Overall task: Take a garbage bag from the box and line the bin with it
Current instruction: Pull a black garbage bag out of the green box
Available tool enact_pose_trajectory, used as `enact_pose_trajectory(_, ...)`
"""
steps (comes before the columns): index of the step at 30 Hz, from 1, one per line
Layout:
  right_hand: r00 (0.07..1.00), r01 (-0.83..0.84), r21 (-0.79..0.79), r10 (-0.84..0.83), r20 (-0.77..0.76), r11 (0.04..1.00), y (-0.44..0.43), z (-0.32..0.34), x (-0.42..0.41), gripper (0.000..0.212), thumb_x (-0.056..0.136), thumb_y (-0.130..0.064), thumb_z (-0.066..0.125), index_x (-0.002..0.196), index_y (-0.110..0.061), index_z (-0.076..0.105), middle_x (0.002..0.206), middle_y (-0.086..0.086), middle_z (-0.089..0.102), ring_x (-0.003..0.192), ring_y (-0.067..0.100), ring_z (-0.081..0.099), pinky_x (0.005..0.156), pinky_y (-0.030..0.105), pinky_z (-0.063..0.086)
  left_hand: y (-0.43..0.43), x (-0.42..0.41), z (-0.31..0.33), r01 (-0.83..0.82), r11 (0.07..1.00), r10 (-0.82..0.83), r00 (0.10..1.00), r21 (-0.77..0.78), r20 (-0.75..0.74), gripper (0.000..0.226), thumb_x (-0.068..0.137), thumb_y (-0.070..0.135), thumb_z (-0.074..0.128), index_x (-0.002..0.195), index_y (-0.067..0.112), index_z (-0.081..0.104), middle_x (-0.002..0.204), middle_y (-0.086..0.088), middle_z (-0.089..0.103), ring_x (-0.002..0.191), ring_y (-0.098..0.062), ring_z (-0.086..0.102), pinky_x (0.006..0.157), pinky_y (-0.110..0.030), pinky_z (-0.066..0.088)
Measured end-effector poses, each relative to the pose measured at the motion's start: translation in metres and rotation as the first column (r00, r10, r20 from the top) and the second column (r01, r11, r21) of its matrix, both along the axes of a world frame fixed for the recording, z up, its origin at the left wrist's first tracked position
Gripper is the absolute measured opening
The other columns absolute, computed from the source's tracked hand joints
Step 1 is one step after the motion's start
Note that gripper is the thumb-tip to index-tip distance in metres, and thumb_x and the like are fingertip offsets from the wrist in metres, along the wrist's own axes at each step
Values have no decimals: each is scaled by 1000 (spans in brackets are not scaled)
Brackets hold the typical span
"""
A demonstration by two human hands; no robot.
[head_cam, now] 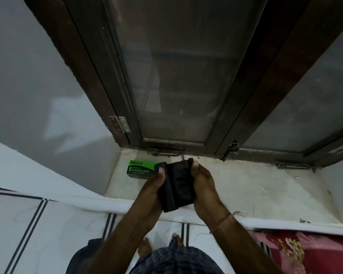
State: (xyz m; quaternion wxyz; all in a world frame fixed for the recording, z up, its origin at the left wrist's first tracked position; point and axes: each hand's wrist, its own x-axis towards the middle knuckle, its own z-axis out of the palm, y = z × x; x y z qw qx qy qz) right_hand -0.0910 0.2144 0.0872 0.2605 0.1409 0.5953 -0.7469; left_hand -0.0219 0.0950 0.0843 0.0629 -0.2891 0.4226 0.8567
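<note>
While the folded black garbage bag is held above the pale window ledge, the left hand pinches its left edge and the right hand grips its right edge, its long axis running from the person toward the dark-framed window. Bare ledge lies open to the right, while the green garbage-bag box lies just left, its right end hidden behind the left hand and bag. No bin is visible, and the bag's far corner blurs against the window latch.
</note>
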Motion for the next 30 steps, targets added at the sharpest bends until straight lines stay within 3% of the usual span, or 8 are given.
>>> enact_pose_trajectory(2, 979, -154, 65, 161, -126, 986, 3, 1, 1, 40, 102, -45, 55, 108, -10, 73, 102, 10, 79, 98, 26, 76, 87, 40, 62, 1, 1, 1, 3, 1000, -4, 1000, -30, -26, 42, 106, 38, 42, 134, 14, 63, 131, -13, 71, 123, -29, 67, 106, -49, 49)
enact_pose_trajectory(5, 914, -196, 262, 273, -300, 945, 0, -2, 0, 23, 94, -35, 71, 86, -14, 75, 79, 5, 76, 80, 24, 75, 80, 44, 62, 1, 0, 1, -18, 999, 16, 999, -37, -42, 43, 97, 41, 58, 130, 15, 66, 129, -12, 72, 123, -28, 67, 99, -44, 53)
enact_pose_trajectory(10, 954, -131, 265, 194, -229, 955, -1, -11, -8, 26, 102, -27, 60, 97, -3, 68, 94, 19, 74, 94, 34, 73, 87, 48, 59, -3, -4, 4, -31, 999, 31, 1000, -17, -1, 30, 90, 39, 65, 112, 22, 78, 123, -11, 75, 112, -27, 72, 96, -45, 55)
enact_pose_trajectory(15, 960, -51, 261, 119, -252, 964, -7, -9, -12, 26, 104, -4, 49, 93, -12, 72, 96, 15, 74, 94, 30, 69, 82, 36, 60, -5, -3, -1, -85, 996, 85, 996, 15, 15, 45, 98, 38, 59, 135, 13, 63, 129, -15, 71, 117, -31, 70, 92, -43, 59)
enact_pose_trajectory(19, 960, -206, 135, 227, -166, 969, -7, 3, -2, 27, 103, -32, 57, 104, -12, 76, 99, 8, 80, 97, 23, 76, 83, 34, 63, -9, 2, -4, -58, 998, 57, 997, -21, -46, 66, 87, 49, 71, 140, 13, 58, 138, -18, 65, 127, -34, 63, 106, -54, 51)
enact_pose_trajectory(23, 911, -242, 264, 313, -270, 933, -8, -2, 3, 23, 94, -32, 71, 81, -13, 71, 74, -2, 75, 76, 12, 75, 68, 24, 57, -10, 7, -2, -55, 999, 55, 997, 2, -60, 61, 88, 42, 72, 138, 8, 60, 136, -18, 67, 127, -32, 63, 113, -54, 43)
enact_pose_trajectory(28, 934, -183, 226, 241, -265, 957, -7, -7, -1, 22, 102, -20, 60, 93, -1, 65, 83, 7, 72, 80, 14, 71, 69, 23, 57, -16, 13, -1, -29, 999, 29, 1000, -38, -4, 44, 101, 45, 50, 132, 17, 66, 126, -14, 73, 115, -31, 71, 81, -42, 61)
enact_pose_trajectory(30, 934, -158, 240, 224, -279, 958, -10, -7, -2, 17, 103, -9, 56, 99, 3, 68, 92, 12, 74, 87, 17, 71, 75, 22, 57, -19, 16, -2, -36, 999, 36, 999, -30, 2, 47, 100, 47, 50, 134, 18, 65, 127, -15, 72, 116, -32, 70, 82, -43, 60)
